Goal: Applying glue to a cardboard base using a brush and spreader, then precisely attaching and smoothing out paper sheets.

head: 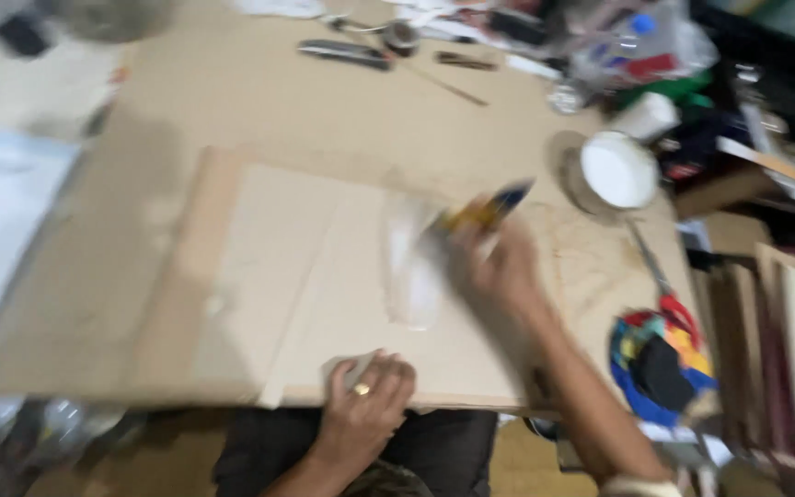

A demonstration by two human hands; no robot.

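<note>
My right hand (499,267) grips the brush (488,208) — its handle angled up-right over the white smear (411,267) — left hand (365,391) presses the cardboard (324,276) edge, fingers curled.

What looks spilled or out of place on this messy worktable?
A white wet smear covers the middle of the flat tan cardboard sheet, but it lies under the yellow-and-blue handled tool in the right hand, so it looks spread on purpose. The left hand presses the sheet's near edge. The picture is blurred.
</note>
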